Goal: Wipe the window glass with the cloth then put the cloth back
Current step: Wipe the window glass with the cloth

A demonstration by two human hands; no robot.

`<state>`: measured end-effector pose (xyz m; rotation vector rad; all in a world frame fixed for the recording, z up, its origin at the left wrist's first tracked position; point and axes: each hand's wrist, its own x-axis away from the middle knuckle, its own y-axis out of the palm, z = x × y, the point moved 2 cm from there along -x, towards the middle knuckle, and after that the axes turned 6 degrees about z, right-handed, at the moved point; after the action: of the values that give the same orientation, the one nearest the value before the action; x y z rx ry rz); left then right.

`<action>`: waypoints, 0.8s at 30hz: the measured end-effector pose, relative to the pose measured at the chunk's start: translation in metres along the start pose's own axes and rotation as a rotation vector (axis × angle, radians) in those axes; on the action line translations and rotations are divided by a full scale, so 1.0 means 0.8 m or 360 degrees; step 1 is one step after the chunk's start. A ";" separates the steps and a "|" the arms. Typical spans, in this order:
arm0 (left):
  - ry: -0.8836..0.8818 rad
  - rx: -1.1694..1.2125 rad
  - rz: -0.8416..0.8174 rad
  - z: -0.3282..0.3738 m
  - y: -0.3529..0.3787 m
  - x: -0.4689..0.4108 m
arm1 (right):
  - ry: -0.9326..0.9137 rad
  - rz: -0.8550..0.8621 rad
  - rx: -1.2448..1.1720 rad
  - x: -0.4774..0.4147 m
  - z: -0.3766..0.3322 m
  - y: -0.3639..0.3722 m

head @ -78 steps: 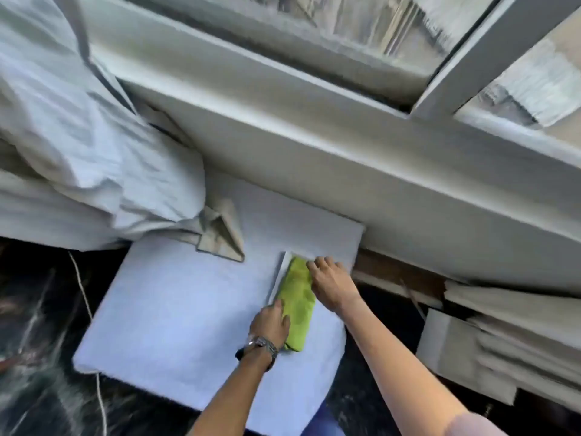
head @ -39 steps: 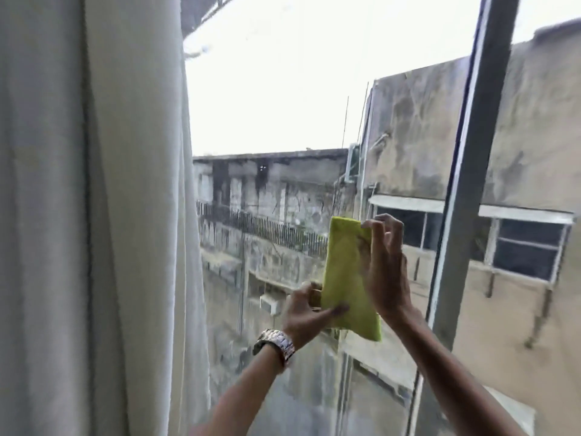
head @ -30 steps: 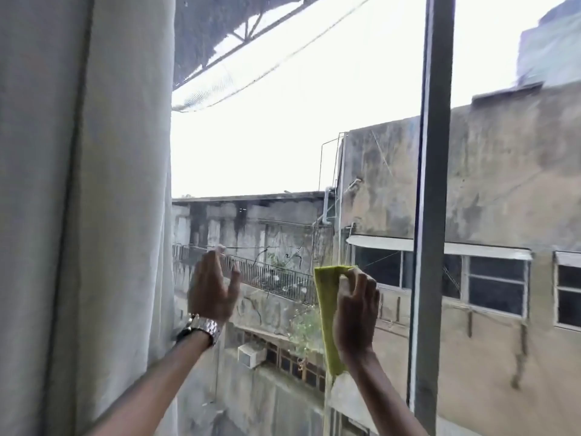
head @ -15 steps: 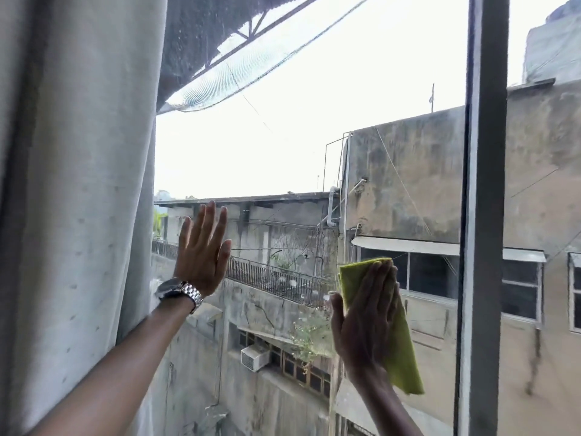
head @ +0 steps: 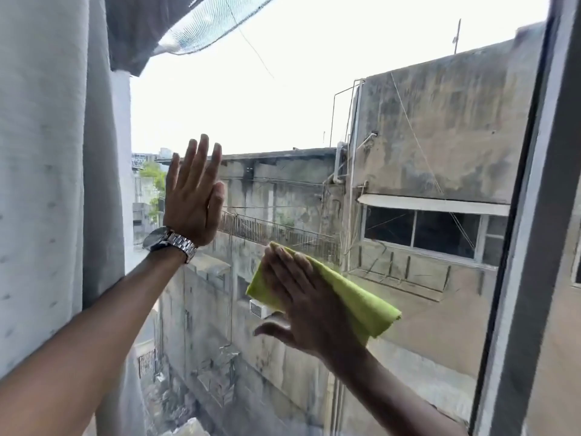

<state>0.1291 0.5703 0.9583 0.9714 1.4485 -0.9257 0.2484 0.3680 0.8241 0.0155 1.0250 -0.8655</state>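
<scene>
The window glass (head: 283, 105) fills the middle of the view, with grey buildings behind it. My right hand (head: 305, 306) lies flat on a folded yellow-green cloth (head: 364, 305) and presses it against the lower middle of the pane. The cloth sticks out to the right and below my fingers. My left hand (head: 193, 196), with a metal watch on the wrist, is spread flat against the glass up and to the left of the cloth, fingers pointing up, holding nothing.
A pale curtain (head: 53, 184) hangs along the left edge, just beside my left forearm. A dark grey window frame post (head: 531, 247) runs top to bottom at the right. Netting (head: 201, 23) hangs outside at the top.
The cloth came off the white pad below the sill and went up to the glass. My left hand let go and went flat on the pane. My right hand has slid the cloth down, tilting it.
</scene>
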 end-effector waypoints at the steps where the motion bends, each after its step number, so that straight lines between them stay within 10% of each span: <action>1: 0.0001 0.0000 0.0007 0.002 -0.001 0.000 | -0.0035 -0.0023 0.0038 0.027 0.005 0.001; 11: 0.0047 0.0021 0.0081 -0.004 0.004 0.004 | 0.0624 0.0262 0.0119 -0.074 0.097 -0.053; 18: 0.0032 0.0031 0.0042 0.001 -0.003 0.002 | -0.0154 -0.0102 0.0009 0.012 0.040 -0.020; 24: 0.0014 0.0043 0.0039 0.002 -0.002 0.001 | 0.0449 0.0230 0.0142 -0.024 0.149 -0.070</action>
<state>0.1281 0.5681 0.9573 1.0121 1.4316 -0.9260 0.2966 0.2954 0.9242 0.2908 1.2313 -0.7901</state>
